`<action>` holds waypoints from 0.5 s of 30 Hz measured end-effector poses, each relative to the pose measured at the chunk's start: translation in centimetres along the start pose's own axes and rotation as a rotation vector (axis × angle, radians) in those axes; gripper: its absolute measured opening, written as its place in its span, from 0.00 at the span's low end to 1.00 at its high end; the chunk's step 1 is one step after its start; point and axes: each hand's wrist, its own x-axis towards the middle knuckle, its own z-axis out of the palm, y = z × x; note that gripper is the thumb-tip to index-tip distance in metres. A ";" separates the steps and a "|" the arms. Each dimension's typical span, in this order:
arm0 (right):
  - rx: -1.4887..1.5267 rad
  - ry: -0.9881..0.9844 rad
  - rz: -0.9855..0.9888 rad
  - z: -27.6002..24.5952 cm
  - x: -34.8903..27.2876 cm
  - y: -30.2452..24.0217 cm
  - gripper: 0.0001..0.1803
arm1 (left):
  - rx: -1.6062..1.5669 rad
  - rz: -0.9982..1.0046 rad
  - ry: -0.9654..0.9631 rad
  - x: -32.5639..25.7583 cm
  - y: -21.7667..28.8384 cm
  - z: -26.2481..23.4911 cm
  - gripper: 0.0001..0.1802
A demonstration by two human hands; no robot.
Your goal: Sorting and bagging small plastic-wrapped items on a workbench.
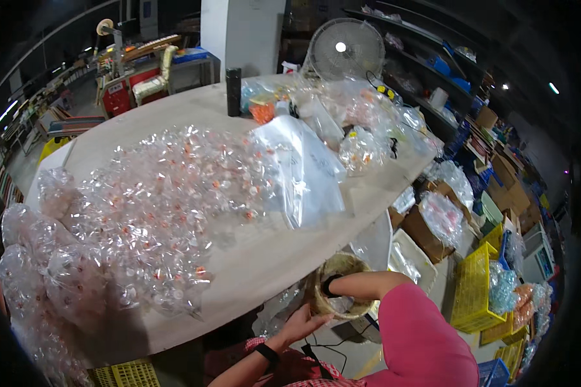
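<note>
Below the table's near edge is a tan, rough-walled round container [315, 298], tilted so its mouth faces up. My left hand [301, 324] cups its near lower side, the thumb along the wall and the fingers at the base. Into the mouth reaches my right forearm [371, 284], in a pink sleeve. A dark wristband [330, 286] shows just inside the rim, while the right hand's fingers are hidden in the container. Some whitish or clear material [343, 303] is visible inside, too unclear to name.
A heap of small clear plastic bags with orange and white pieces [174, 187] covers the table's left. Flat clear plastic sheets [306, 171], a black cylinder [233, 92] and a fan [346, 49] are farther back. Yellow crates [474, 290] and a cardboard box [419, 233] stand right.
</note>
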 end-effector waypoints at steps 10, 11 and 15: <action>-0.168 0.565 -0.309 -0.7 -14.6 -7.5 0.20 | 0.023 0.300 0.032 3.4 -8.3 1.3 0.31; -0.015 0.750 -0.335 0.2 -16.9 -9.0 0.18 | -0.085 0.117 0.007 3.1 -7.3 1.2 0.32; 0.552 1.458 -0.231 5.9 -22.6 -8.1 0.12 | 0.113 -0.273 0.091 2.4 -5.8 1.9 0.31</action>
